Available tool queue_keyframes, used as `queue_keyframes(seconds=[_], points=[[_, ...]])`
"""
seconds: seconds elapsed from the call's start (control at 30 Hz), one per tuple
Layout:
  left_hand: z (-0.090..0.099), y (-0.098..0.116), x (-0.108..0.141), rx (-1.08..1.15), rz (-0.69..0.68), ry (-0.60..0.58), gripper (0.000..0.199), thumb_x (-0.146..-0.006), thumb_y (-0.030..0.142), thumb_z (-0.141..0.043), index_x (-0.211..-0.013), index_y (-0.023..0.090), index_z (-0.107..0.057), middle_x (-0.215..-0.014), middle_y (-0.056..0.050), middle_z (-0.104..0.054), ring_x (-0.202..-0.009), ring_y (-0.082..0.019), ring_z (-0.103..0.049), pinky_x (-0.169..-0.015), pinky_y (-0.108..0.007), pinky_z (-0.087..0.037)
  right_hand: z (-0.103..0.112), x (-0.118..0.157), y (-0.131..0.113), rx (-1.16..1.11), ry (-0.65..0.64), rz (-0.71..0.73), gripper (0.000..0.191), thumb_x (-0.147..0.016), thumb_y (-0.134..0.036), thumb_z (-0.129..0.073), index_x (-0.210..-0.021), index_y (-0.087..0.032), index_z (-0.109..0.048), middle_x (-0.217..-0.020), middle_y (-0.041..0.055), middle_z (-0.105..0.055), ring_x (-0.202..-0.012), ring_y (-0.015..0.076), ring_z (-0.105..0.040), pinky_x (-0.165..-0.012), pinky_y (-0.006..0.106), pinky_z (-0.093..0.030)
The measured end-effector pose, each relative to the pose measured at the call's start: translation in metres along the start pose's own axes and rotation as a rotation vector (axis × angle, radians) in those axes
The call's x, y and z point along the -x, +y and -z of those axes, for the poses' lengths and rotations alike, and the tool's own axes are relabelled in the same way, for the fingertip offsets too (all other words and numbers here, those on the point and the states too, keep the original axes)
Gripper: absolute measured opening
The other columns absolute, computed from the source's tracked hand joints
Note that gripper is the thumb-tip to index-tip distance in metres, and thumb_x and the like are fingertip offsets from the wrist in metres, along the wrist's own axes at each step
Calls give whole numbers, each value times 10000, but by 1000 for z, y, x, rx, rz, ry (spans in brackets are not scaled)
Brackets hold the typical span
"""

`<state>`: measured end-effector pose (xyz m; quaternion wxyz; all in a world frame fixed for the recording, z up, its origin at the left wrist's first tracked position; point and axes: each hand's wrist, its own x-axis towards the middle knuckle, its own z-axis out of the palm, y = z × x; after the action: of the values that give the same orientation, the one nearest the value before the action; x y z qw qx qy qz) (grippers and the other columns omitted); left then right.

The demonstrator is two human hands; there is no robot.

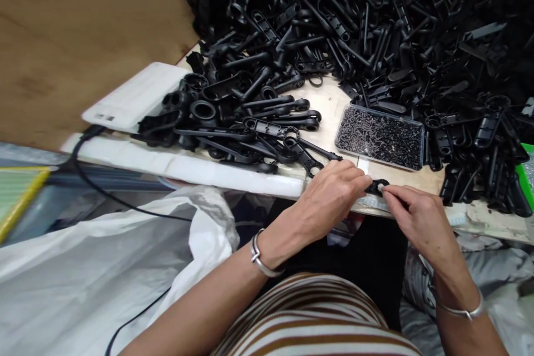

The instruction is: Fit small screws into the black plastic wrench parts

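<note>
My left hand point(334, 189) is closed around a black plastic part point(377, 184) at the table's front edge. The rounded end of that part sticks out between my two hands; the rest is hidden under my left fingers. My right hand point(421, 219) pinches with thumb and forefinger at this exposed end, where a tiny pale spot shows; what the fingertips hold is too small to name. Just behind my hands stands a clear shallow box point(422, 147) filled with small dark screws point(375, 136). Long black plastic parts point(271, 128) lie left of my left hand.
A large heap of black plastic parts point(334, 16) covers the back of the wooden table point(323, 97). At the left lie a white flat box point(133, 94) and white foam edging point(187, 166). A black cable point(112, 194) hangs over white sheeting point(104, 256). Green crate edge point(522, 178) at right.
</note>
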<state>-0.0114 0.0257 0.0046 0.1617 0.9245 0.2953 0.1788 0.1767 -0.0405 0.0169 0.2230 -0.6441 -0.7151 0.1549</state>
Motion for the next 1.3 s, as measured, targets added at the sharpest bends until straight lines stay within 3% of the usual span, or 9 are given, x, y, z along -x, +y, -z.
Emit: queue_keyframes(seconds=[0.3,0.53,0.73,0.97,1.3], points=[[5,1,-2,-44,-24,-26,156,-949,127,-477,-828,156,-570,-798,-25,-603,-780,-170,-506,-706,-295,-367,3,-11,-3,2,-92,-11,235,-864,-187,-505,-750,-199,-709,-757,38,-717,-654,178,-645,-638,265,-455],[2,-1,-1,-25,-15,-25,112,-936,144,-521,-840,156,-577,-813,-23,-612,-792,-169,-510,-717,-292,-374,15,-20,7,-51,-280,-12,207,-830,-184,-517,-741,-179,-704,-705,-1,-689,-626,148,-613,-597,232,-420],[1,-2,-1,-18,-26,-11,147,-949,140,-490,-833,155,-579,-814,-28,-612,-800,-167,-510,-723,-290,-378,16,-19,8,-34,-276,-9,236,-849,-193,-504,-697,-168,-683,-642,-13,-655,-588,134,-579,-549,215,-395],[-2,-3,1,13,-21,15,87,-921,135,-545,-861,162,-602,-809,-9,-623,-797,-165,-520,-720,-291,-371,16,-18,13,-104,-280,39,221,-889,-215,-512,-819,-193,-721,-800,16,-727,-701,173,-656,-646,244,-460],[1,-1,-1,18,-28,-15,97,-925,142,-542,-848,156,-598,-813,-18,-632,-806,-169,-537,-730,-294,-366,20,-18,16,-119,-321,79,249,-920,-221,-495,-880,-217,-740,-891,23,-740,-750,177,-669,-672,256,-482]])
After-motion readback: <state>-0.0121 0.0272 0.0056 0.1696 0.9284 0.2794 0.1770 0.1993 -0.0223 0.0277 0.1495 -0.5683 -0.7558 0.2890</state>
